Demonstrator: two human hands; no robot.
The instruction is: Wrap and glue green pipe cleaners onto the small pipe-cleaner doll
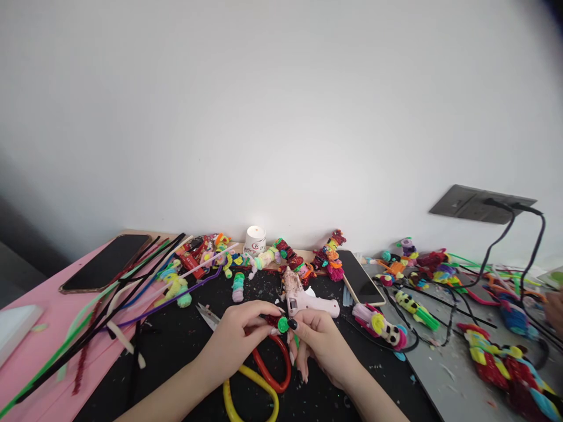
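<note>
Between my two hands is a small pipe-cleaner piece (282, 324), dark red with a round green coil at its end. My left hand (244, 331) pinches the dark red part. With thumb and fingertips my right hand (319, 340) grips the green end, and a bit of green shows below the thumb. Just behind the fingers lies a pale pink hot glue gun (308, 302). Scissors with one red and one yellow handle loop (250, 390) rest under and in front of my hands, their blades pointing left. Part of the held piece is hidden by my fingers.
Loose pipe cleaners (101, 316) and a dark phone (105, 262) lie on the pink surface at left. Pipe-cleaner figures (290, 258), a paper cup (255, 239) and another phone (360, 278) line the wall. Cables run from a wall socket (481, 204). Another person's hand (555, 310) shows at far right.
</note>
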